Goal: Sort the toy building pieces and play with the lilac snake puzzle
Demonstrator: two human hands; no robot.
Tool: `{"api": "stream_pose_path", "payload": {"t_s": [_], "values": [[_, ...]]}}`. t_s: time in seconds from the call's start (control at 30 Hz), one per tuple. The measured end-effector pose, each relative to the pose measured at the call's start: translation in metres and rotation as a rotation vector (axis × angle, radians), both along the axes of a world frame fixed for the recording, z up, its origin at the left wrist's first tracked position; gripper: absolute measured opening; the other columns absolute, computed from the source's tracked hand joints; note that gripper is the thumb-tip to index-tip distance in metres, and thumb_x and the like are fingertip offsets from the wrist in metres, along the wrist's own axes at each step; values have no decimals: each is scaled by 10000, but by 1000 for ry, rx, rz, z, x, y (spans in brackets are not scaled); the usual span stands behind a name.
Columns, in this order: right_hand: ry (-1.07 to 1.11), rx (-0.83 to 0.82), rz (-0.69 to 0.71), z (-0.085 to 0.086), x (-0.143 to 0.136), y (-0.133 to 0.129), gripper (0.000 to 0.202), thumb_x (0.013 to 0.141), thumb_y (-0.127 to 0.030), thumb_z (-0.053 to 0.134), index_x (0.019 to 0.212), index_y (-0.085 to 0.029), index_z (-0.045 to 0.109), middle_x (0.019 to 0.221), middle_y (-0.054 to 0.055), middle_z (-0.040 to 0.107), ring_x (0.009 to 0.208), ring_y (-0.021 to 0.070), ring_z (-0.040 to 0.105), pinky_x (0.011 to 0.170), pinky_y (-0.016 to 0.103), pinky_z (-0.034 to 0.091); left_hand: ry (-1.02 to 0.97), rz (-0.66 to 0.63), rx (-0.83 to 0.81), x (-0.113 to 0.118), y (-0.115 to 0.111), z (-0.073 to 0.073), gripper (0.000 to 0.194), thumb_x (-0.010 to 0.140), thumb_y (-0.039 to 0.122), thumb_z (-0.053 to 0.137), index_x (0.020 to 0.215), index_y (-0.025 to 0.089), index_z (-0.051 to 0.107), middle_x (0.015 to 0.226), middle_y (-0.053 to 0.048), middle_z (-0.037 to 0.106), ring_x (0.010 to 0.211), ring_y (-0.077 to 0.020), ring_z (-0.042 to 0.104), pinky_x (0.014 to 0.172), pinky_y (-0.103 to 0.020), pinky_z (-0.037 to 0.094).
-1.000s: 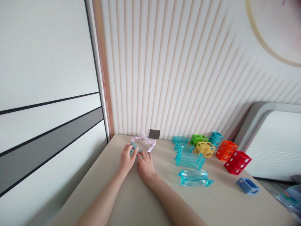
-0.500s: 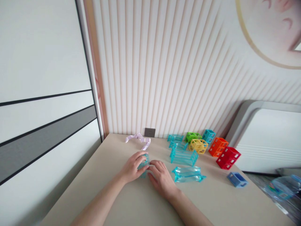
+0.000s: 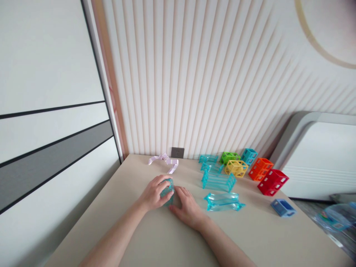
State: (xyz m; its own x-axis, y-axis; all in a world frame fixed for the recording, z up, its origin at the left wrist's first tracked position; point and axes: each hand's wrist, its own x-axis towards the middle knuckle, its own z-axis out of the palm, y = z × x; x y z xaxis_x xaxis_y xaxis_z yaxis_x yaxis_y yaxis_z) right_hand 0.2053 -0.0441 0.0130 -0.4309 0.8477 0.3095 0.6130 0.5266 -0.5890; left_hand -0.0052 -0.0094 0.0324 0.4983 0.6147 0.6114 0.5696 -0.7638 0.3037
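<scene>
A see-through teal plastic piece stands on the table, partly covered by fingers. My left hand is wrapped round it from the left, thumb at the front and fingers over the far side. Just to its right, my right hand lies low on the tabletop, fingers stretched out and thumb apart. Its fingertips are close beside the teal piece; whether they touch it I cannot tell. To the right of that hand lies a clear teal plastic tube-like piece, with a ladder-like teal piece behind it.
On the beige table, a lilac folded strip lies at the back. Green, yellow, orange, red and blue open-frame blocks stand to the right. A socket sits on the wall.
My right hand has drawn slightly away from the teal piece and lowered flatter onto the table. My left hand keeps its hold. The whole view has shifted a little.
</scene>
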Motion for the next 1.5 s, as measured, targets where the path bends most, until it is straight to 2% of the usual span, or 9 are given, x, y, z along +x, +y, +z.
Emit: {"api": "stream_pose_path", "payload": {"t_s": [0.2, 0.3, 0.4, 0.5, 0.83, 1.0, 1.23, 1.5], "values": [[12, -46, -47, -3, -3, 3, 613, 797, -182, 712, 1379, -233, 526, 1299, 105, 661, 1213, 278, 607, 1058, 412, 457, 18, -16, -30, 6, 0, -4, 134, 935, 328, 574, 909, 222, 652, 1214, -110, 667, 1107, -244, 650, 979, -382, 537], [84, -58, -44, -7, -1, 4, 670, 791, -159, 697, 1419, -255, 486, 1313, 94, 658, 1228, 266, 606, 1069, 415, 459, 8, -11, -42, 7, 1, -5, 134, 931, 325, 576, 906, 228, 665, 1216, -106, 668, 1112, -244, 652, 985, -385, 540], [183, -57, -90, -10, 3, 6, 695, 790, -151, 679, 1439, -262, 455, 1248, 82, 684, 1163, 246, 645, 1030, 411, 499, -5, -8, -50, 7, 0, -4, 142, 932, 329, 572, 920, 231, 674, 1225, -108, 662, 1127, -248, 648, 992, -392, 541], [257, -17, -133, -11, 6, 6, 671, 800, -159, 663, 1430, -251, 454, 1221, 88, 688, 1096, 234, 669, 987, 416, 532, -24, -18, -51, 8, -1, -3, 145, 938, 326, 572, 890, 222, 662, 1239, -115, 652, 1152, -252, 638, 1003, -393, 539], [343, 129, -151, -1, 5, 3, 524, 845, -226, 688, 1347, -233, 535, 1069, 77, 716, 928, 210, 694, 866, 367, 588, -37, -84, -87, 10, -2, -8, 145, 968, 301, 553, 912, 201, 643, 1345, -142, 581, 1248, -262, 595, 1031, -396, 537], [347, 135, -124, 1, 7, 2, 515, 858, -176, 632, 1355, -257, 523, 1071, 68, 696, 923, 202, 680, 868, 371, 584, -41, -126, -105, 10, -1, -9, 168, 974, 308, 561, 867, 199, 632, 1456, -143, 502, 1349, -290, 526, 1105, -416, 491], [380, 110, -114, -1, 7, 3, 525, 855, -170, 621, 1364, -248, 520, 1064, 66, 697, 907, 193, 675, 868, 358, 581, -34, -149, -95, 9, 3, -15, 184, 981, 331, 564, 876, 193, 623, 1525, -154, 411, 1341, -301, 536, 1106, -457, 493], [402, 94, -34, 5, 7, 1, 595, 855, -118, 573, 1422, -269, 472, 1135, 64, 703, 962, 185, 687, 921, 356, 566, -51, -166, -98, 11, 1, -11, 170, 955, 250, 596, 794, 203, 624, 1529, -127, 431, 1350, -315, 530, 1098, -462, 512]]}}
